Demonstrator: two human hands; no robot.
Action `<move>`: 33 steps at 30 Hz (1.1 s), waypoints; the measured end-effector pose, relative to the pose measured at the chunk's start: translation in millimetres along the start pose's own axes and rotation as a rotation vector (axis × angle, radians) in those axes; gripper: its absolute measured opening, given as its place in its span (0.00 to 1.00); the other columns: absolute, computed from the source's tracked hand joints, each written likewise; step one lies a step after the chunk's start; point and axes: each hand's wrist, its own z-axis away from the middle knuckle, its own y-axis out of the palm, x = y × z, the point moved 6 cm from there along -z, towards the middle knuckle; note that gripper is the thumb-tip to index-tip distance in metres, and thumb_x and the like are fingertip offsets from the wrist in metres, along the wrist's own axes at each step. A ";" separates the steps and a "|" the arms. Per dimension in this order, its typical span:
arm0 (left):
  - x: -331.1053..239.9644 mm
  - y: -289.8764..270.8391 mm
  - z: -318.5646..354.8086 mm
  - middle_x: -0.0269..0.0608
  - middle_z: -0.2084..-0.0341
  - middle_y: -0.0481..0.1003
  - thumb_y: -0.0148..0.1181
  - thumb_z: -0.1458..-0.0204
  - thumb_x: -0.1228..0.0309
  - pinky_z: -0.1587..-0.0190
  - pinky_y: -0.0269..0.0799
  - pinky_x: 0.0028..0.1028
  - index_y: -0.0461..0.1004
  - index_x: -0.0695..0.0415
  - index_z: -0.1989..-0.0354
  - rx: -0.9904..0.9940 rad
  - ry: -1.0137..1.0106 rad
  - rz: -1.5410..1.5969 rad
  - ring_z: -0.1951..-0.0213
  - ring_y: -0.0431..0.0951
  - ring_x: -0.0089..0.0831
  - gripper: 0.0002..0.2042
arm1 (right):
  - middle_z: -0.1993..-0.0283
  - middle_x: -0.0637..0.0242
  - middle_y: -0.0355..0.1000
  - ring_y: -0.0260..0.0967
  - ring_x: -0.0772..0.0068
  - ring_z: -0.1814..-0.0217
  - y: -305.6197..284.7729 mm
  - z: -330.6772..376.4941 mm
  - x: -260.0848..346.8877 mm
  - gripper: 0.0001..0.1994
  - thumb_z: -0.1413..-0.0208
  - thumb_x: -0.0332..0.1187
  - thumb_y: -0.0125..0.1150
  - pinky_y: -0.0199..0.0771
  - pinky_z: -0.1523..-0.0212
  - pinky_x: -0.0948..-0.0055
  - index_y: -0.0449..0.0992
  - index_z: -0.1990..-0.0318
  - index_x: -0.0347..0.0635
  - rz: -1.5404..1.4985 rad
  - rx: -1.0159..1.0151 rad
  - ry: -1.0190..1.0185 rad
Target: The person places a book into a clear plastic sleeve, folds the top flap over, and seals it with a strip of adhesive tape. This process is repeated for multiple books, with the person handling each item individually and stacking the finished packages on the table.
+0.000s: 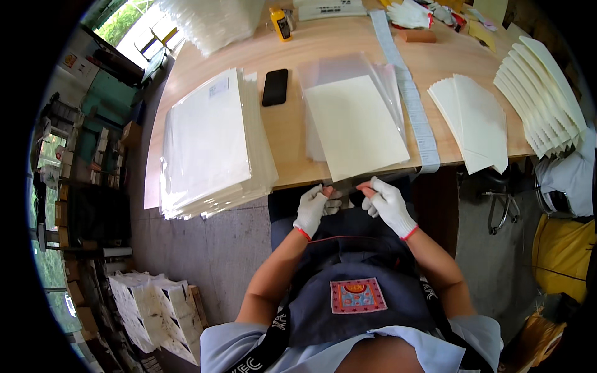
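Both my hands wear white gloves with red cuffs and are held close together just below the wooden table's (pixel 292 133) front edge. My left hand (pixel 311 208) and my right hand (pixel 387 202) each pinch an end of a thin clear strip, apparently a peel-off tape liner, stretched between them. Right above them a cream sheet (pixel 354 124) lies inside a clear plastic bag (pixel 336 68), its near edge overhanging the table. A tall stack of bagged sheets (pixel 208 143) sits to the left.
A black phone (pixel 275 87) lies between the stack and the bag. A long white label strip (pixel 410 93) runs down the table. Loose cream sheets (pixel 476 121) and a fanned pile (pixel 544 93) lie at right. A yellow bottle (pixel 281 23) stands at the back. Boxes (pixel 155 311) sit on the floor.
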 end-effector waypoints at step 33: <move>-38.3 -4.7 34.6 0.36 0.62 0.73 0.65 0.66 0.74 0.72 0.70 0.29 0.72 0.53 0.69 -0.377 1.171 -1.297 0.71 0.74 0.36 0.13 | 0.65 0.63 0.71 0.67 0.58 0.56 -135.3 49.8 -39.1 0.18 0.65 0.35 0.67 0.65 0.54 0.58 0.72 0.62 0.48 1.038 -0.503 -0.170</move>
